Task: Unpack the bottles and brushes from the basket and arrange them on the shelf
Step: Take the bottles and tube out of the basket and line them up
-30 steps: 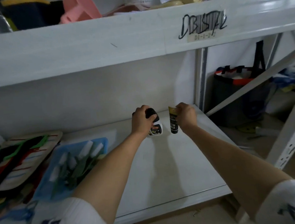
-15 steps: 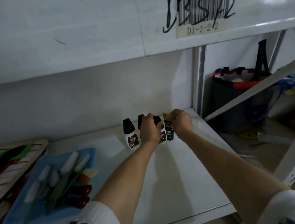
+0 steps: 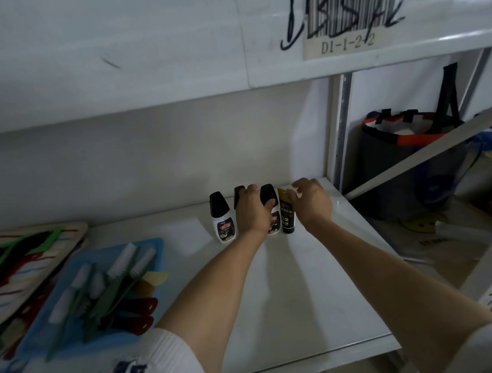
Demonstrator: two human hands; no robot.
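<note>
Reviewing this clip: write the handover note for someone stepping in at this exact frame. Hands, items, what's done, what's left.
Left hand: resting over the middle bottles, fingers on a black cap; grip unclear.
Right hand: fingers at the top of the black-and-yellow tube, seemingly loosening.
Placed: three white bottles with black caps, leftmost standing free, plus the tube, upright in a row at the back of the shelf.
Left: the brushes in the blue basket on the left remain to be unpacked.
</note>
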